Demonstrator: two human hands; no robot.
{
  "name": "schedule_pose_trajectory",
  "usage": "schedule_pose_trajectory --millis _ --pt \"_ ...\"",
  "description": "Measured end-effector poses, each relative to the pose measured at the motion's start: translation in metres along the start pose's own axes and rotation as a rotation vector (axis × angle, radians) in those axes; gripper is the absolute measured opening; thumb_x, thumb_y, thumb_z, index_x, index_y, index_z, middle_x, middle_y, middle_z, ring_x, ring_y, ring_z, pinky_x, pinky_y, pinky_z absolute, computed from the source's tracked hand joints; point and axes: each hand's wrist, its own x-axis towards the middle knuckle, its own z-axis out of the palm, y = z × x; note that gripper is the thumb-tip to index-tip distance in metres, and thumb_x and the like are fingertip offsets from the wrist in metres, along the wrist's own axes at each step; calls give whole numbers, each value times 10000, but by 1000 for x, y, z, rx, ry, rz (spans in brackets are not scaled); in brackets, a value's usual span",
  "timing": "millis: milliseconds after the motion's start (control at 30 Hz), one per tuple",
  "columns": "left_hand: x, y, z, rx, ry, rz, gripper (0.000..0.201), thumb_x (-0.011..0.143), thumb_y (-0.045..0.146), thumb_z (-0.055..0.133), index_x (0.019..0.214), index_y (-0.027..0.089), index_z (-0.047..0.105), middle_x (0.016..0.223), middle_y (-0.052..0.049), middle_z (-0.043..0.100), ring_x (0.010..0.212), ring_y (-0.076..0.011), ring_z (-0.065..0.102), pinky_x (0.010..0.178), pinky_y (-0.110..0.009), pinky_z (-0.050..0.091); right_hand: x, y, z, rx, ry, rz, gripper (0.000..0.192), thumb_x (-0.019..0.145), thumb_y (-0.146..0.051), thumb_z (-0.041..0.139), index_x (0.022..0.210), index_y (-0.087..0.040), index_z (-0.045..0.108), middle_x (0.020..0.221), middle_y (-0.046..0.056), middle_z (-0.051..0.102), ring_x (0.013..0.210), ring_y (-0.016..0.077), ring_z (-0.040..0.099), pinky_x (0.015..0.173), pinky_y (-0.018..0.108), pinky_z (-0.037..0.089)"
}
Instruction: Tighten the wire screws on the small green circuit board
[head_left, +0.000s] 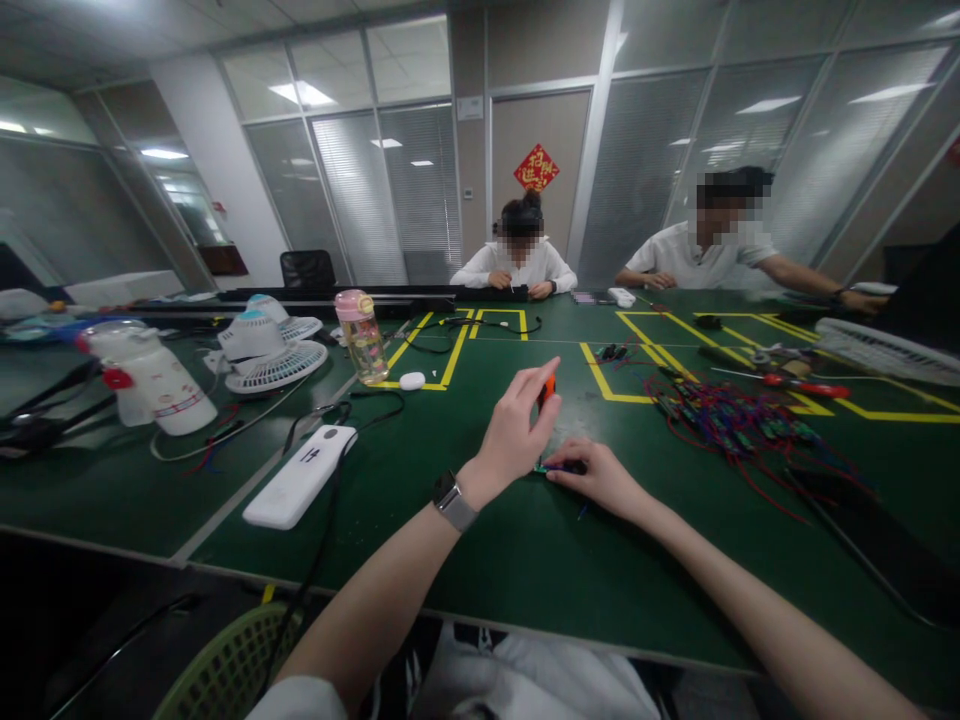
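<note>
My left hand (517, 425), with a watch (450, 495) at its wrist, is raised over the green table in front of me. Between its thumb and fingers is an orange-and-black tool (550, 386), mostly hidden, so its kind cannot be made out. Low on the tabletop, my right hand (600, 475) pinches a small green circuit board (541, 468) with dark wires under the fingers. The board lies just below my left hand. A short bit of blue wire (583, 512) rests on the table near my right hand.
On the right lies a tangled heap of wired boards (731, 415), with a black tray-like object (862, 530) nearer me. Leftward are a white power bank (300, 478), cables, a pink-lidded bottle (361, 335), a white bottle (169, 380) and fans (274, 365). Two people sit opposite.
</note>
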Motion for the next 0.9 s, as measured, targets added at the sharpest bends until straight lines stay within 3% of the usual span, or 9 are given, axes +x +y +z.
schedule_pose_trajectory --millis 100,267,333,533,733,900 --pt "1 0 1 -47 17 33 367 965 136 394 1315 204 479 1234 -81 555 1117 -168 548 972 -339 455 0 0 -1 -1 -6 -2 200 798 -303 658 931 -202 767 853 69 702 850 228 603 777 346 458" --pt "1 -1 0 54 133 -25 229 858 228 641 1087 215 635 899 -18 547 790 -130 559 735 -260 508 0 1 0 16 3 -4 178 785 -289 670 910 -211 769 847 63 702 864 229 603 806 351 453" --pt "1 -1 -1 88 154 -39 226 822 288 691 1033 212 659 872 -11 514 737 -119 536 701 -251 499 0 1 0 21 8 -5 173 784 -286 671 904 -209 770 850 65 702 869 230 600 815 355 451" --pt "1 0 -1 -35 40 -3 348 981 209 387 1303 233 519 1158 -74 565 1029 -168 571 912 -330 479 1 2 1 14 5 -7 181 790 -294 667 918 -219 769 847 63 703 852 228 602 786 349 457" --pt "1 1 -1 -27 31 -18 265 911 248 565 1171 219 608 936 -28 618 811 -140 582 781 -286 499 0 1 0 20 12 -13 174 784 -287 671 906 -212 771 843 64 705 861 230 603 820 358 455" --pt "1 2 -1 -23 18 -16 332 971 225 429 1287 226 528 1107 -70 589 985 -165 576 881 -324 483 0 -1 0 16 8 -9 173 785 -281 666 906 -214 771 837 61 698 845 225 598 792 348 455"
